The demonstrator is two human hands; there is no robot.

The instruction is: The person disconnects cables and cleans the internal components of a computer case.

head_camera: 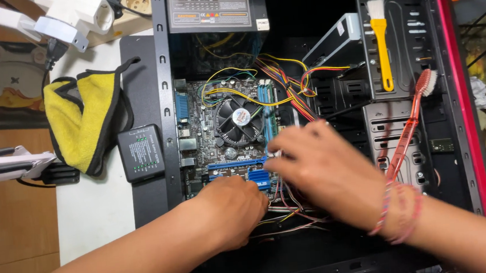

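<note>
Head view | left hand [234, 208], right hand [322, 171] on motherboard [225, 126] cables [294, 213] | grip unclear

A white counter [97, 212] carries an open black computer case [161, 74] with a red edge, lying on its side. Beside it lie a crumpled yellow cloth with black trim [79, 122] and a small black rectangular box [140, 153].

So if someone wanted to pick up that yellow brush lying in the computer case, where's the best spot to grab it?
Probably the long yellow handle of the yellow brush, pinched across its narrow sides from above. It lies flat on the black drive bay panel, white bristles pointing away, handle end toward the right hand. The handle is bare and free of cables.
</note>
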